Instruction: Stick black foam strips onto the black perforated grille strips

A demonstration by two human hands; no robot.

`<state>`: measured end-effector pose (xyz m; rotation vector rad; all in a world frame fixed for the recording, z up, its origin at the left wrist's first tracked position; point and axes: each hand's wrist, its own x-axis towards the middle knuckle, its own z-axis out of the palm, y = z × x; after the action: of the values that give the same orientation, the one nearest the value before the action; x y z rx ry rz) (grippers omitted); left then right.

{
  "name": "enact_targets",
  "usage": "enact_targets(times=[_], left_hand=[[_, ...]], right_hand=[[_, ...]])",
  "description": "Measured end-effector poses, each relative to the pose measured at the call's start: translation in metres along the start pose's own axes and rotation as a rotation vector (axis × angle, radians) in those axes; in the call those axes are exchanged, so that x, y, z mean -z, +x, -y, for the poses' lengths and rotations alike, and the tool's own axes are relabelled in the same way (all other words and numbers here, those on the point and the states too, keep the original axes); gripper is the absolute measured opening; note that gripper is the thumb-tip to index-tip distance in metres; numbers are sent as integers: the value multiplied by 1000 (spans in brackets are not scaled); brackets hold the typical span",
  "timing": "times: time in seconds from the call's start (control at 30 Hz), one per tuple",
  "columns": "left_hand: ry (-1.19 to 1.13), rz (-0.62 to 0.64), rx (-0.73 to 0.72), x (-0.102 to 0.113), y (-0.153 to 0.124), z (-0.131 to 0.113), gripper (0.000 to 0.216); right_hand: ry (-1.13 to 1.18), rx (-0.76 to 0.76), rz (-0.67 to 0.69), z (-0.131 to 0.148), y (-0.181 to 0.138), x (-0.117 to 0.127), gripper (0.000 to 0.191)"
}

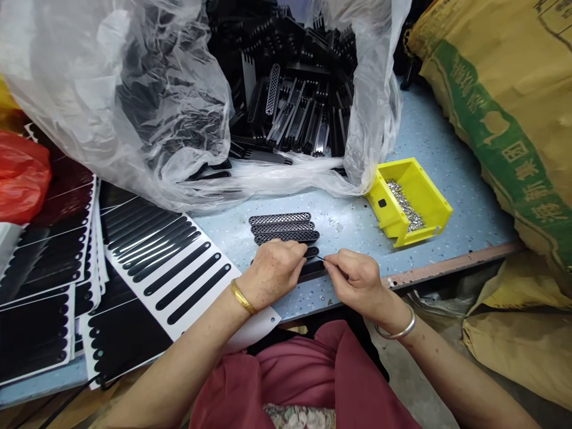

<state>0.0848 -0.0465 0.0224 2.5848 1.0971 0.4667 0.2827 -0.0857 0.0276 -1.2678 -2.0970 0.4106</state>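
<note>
My left hand (274, 268) is closed with its fingers pressed down on a long black plastic strip (311, 252), whose rounded right end sticks out past the knuckles. My right hand (355, 277) pinches a thin dark pointed tool (319, 257), its tip at the strip's end; the rest of it is hidden in the fingers. Just behind my left hand, several black lattice-patterned strips (281, 226) lie side by side on the blue table. A white sheet of black adhesive strips (196, 286) reaches under my left forearm.
A large clear plastic bag (250, 185) spills open at the back, full of black plastic parts (299, 113). The yellow bin (431, 205) at right holds small metal pieces (404, 205). Stacked black sheets (40, 328) and a red bag (22, 176) are left; a yellow-green sack (504, 131) is right.
</note>
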Motion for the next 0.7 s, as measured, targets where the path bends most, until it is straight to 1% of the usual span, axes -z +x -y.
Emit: enact_targets(times=[0.33,0.43,0.57,0.7], left_hand=[[-27,-12,2,-1,-1,1,17],[-27,-17,-8,-1,-1,2,17],[-23,-15,-12,-2,-1,2,16],[-13,-12,-8,-1,0,1,16]], right_hand=[[1,-21,95,-5,5,-1,24],[-20,-45,178,-7,13,3,25],[-2,-96,307,-11,29,10,21],[-12,-108,374,-12,38,12,19]])
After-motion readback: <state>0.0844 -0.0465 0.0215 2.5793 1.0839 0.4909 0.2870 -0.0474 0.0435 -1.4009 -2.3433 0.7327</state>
